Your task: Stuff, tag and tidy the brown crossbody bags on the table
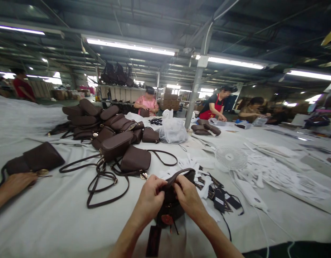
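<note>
Right in front of me is a dark brown handbag (172, 209), with a round tag on its front and a dark hang tag (154, 238) hanging at its lower left. My left hand (150, 197) pinches the bag's top edge on the left side. On the other side, my right hand (188, 195) grips the same edge, fingers curled into the opening. The bag's inside is mostly hidden by my hands. To the left lie brown bags with straps, the nearest bag (135, 159) carrying a gold round charm.
A heap of brown bags (86, 109) fills the left back. Another person's hand (19, 182) holds a bag (42, 157) at far left. Black hang tags (219, 200), a white fan (231, 157) and paper strips (278, 172) lie right. Co-workers stand behind a metal post (195, 93).
</note>
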Demonstrator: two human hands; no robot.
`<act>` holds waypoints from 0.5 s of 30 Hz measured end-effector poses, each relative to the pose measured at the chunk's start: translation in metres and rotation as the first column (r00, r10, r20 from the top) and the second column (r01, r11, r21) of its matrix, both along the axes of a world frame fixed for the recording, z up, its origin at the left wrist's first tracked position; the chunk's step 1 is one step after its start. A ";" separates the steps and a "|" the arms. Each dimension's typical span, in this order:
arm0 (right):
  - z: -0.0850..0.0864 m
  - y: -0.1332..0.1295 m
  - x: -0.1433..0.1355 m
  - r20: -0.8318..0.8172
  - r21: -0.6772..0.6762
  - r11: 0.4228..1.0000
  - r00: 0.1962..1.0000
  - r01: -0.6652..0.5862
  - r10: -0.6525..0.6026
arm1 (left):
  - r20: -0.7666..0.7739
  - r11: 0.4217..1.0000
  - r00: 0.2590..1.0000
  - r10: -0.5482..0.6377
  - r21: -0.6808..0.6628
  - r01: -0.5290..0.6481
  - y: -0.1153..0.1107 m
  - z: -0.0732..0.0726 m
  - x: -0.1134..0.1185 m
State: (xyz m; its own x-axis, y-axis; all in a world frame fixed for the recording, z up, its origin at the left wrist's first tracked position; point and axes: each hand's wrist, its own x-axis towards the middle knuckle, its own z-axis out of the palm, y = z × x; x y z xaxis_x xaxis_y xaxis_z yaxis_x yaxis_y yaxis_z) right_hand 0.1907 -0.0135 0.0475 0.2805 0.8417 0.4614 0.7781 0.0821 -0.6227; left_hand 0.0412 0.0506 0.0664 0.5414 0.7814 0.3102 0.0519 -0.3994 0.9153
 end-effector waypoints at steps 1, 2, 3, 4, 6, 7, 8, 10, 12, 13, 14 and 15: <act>0.000 0.000 0.000 0.001 0.001 1.000 1.000 0.001 -0.001 | -0.009 0.999 0.999 -0.043 -0.029 0.042 0.001 0.002 0.000; 0.000 0.001 0.000 -0.008 -0.002 1.000 1.000 0.000 0.000 | -0.002 0.995 0.997 -0.071 -0.065 0.071 0.003 0.002 0.001; 0.001 0.001 0.000 -0.027 -0.009 1.000 1.000 -0.006 0.006 | 0.018 0.991 0.996 -0.085 -0.105 0.086 0.005 0.002 0.001; 0.002 0.000 0.000 -0.055 -0.018 1.000 0.998 -0.016 0.015 | 0.048 0.984 0.995 -0.092 -0.148 0.098 0.007 -0.001 0.001; 0.003 -0.001 0.001 -0.115 -0.041 0.998 0.993 -0.046 0.041 | 0.116 0.966 0.988 -0.104 -0.225 0.128 0.010 -0.008 -0.002; 0.003 -0.001 0.001 -0.145 -0.058 0.996 0.988 -0.061 0.052 | 0.146 0.960 0.984 -0.103 -0.244 0.136 0.011 -0.013 -0.004; 0.004 -0.001 0.001 -0.179 -0.079 0.994 0.982 -0.076 0.061 | 0.175 0.959 0.981 -0.089 -0.252 0.132 0.012 -0.018 -0.005; 0.004 -0.001 0.001 -0.245 -0.121 0.988 0.967 -0.097 0.065 | 0.242 0.961 0.970 -0.026 -0.260 0.091 0.011 -0.029 -0.007; 0.004 0.000 0.001 -0.280 -0.142 0.985 0.958 -0.098 0.055 | 0.322 0.950 0.946 0.029 -0.304 0.074 0.008 -0.038 -0.005; 0.005 0.001 0.002 -0.268 -0.141 0.986 0.962 -0.095 0.054 | 0.362 0.933 0.931 0.040 -0.347 0.095 0.005 -0.042 -0.003; 0.006 0.001 0.003 -0.237 -0.134 0.987 0.970 -0.093 0.059 | 0.398 0.909 0.917 0.042 -0.395 0.130 0.003 -0.045 0.000; 0.007 0.001 0.004 -0.196 -0.127 0.987 0.978 -0.096 0.070 | 0.426 0.882 0.904 0.038 -0.439 0.169 0.000 -0.046 0.003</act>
State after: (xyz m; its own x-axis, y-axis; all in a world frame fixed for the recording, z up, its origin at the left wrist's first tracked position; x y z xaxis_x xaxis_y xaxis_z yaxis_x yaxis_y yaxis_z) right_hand 0.1947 -0.0124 0.0549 0.2784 0.9166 0.2870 0.6386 0.0465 -0.7681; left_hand 0.0444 0.0508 0.0200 0.4999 0.8558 0.1330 -0.3802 0.0788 0.9215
